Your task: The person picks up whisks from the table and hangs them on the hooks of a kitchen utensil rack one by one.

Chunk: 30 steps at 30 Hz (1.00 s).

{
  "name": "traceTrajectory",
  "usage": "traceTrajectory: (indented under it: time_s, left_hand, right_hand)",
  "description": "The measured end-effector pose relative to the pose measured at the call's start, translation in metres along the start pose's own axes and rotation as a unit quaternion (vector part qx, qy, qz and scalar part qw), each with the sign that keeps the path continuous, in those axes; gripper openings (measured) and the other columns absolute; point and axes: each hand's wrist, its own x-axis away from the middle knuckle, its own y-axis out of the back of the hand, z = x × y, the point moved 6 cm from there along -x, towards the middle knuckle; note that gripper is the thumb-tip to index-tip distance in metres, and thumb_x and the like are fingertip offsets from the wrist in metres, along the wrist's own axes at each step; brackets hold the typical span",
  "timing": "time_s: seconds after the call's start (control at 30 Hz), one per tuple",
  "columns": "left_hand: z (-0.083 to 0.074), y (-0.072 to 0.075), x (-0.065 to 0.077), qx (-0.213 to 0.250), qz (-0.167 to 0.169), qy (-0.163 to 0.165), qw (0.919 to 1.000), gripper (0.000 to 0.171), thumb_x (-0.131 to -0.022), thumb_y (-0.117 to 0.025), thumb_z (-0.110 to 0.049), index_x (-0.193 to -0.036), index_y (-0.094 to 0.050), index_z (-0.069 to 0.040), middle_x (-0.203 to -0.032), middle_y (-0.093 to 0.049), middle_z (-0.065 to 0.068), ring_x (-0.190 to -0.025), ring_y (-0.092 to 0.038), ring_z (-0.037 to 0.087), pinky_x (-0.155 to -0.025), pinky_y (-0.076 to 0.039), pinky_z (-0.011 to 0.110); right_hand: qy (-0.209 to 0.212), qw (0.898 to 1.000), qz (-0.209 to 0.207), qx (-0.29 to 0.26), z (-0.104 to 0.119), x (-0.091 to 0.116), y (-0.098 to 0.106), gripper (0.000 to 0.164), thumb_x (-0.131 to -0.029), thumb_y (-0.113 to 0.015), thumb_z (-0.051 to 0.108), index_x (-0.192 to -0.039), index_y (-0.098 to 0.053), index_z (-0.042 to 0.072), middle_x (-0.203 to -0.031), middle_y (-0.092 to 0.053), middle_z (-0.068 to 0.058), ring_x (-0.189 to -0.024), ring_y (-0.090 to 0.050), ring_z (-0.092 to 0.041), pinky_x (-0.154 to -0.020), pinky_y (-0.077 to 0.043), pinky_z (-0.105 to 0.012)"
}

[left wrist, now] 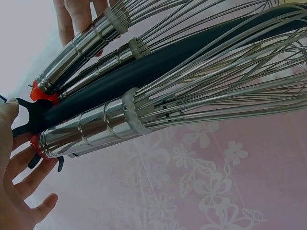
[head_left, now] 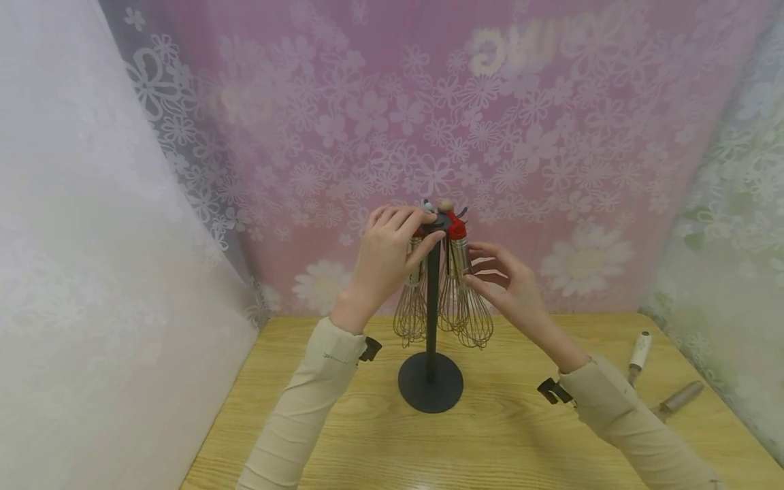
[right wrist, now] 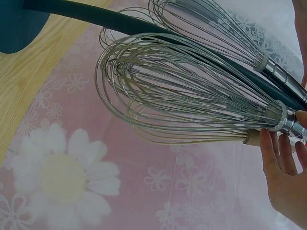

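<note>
A black stand [head_left: 431, 306] with a round base stands upright on the table, several wire whisks hanging from its hooked top. My left hand [head_left: 392, 248] grips that top, thumb in front and fingers over it. In the left wrist view, its thumb presses a black hook beside a steel-handled whisk [left wrist: 86, 124] with a red end. My right hand [head_left: 508, 279] holds the steel handle of the right-hand whisk [head_left: 476, 320] between thumb and fingers, near where the wires start. Behind it, the right wrist view shows a whisk with a wooden handle [right wrist: 253, 137], partly hidden.
On the right of the wooden table [head_left: 367, 435] lie a white-handled utensil [head_left: 640, 350] and a grey-handled one [head_left: 682, 396], both partly covered by my right sleeve. Floral-patterned curtains [head_left: 429, 102] enclose the table at the back and sides.
</note>
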Motion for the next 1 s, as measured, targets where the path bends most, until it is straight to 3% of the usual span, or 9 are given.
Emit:
traceTrajectory:
  time_s: [0.5, 0.73, 1.0]
  left_hand:
    - [0.001, -0.003, 0.0, -0.005, -0.006, 0.009, 0.9999, 0.027, -0.098, -0.067, -0.038, -0.11, -0.071, -0.013, -0.109, -0.073, 0.002, -0.104, -0.064, 0.023, -0.108, -0.04, 0.044]
    - [0.0, -0.002, 0.0, -0.009, -0.005, 0.015, 0.9998, 0.028, -0.098, -0.066, -0.039, -0.11, -0.071, -0.014, -0.109, -0.072, 0.001, -0.104, -0.064, 0.023, -0.109, -0.038, 0.046]
    - [-0.001, -0.001, 0.0, -0.014, -0.01, 0.01, 0.9998, 0.028, -0.099, -0.066, -0.039, -0.109, -0.071, -0.014, -0.108, -0.072, 0.001, -0.103, -0.064, 0.023, -0.108, -0.039, 0.048]
  right_hand:
    - [-0.015, 1.0, -0.005, -0.004, -0.003, 0.002, 0.004, 0.05, -0.094, -0.069, -0.005, -0.141, -0.057, 0.006, -0.124, -0.064, -0.018, -0.103, -0.064, -0.004, -0.089, -0.054, -0.018]
    - [-0.039, 0.999, -0.022, 0.014, -0.007, 0.001, 0.014, 0.045, -0.097, -0.067, 0.001, -0.14, -0.06, 0.012, -0.124, -0.066, -0.014, -0.102, -0.064, -0.006, -0.091, -0.052, -0.016]
    - [-0.002, 0.998, -0.058, 0.027, 0.007, 0.002, 0.028, 0.042, -0.093, -0.064, -0.012, -0.134, -0.06, -0.004, -0.118, -0.065, -0.026, -0.097, -0.062, 0.003, -0.088, -0.051, -0.013]
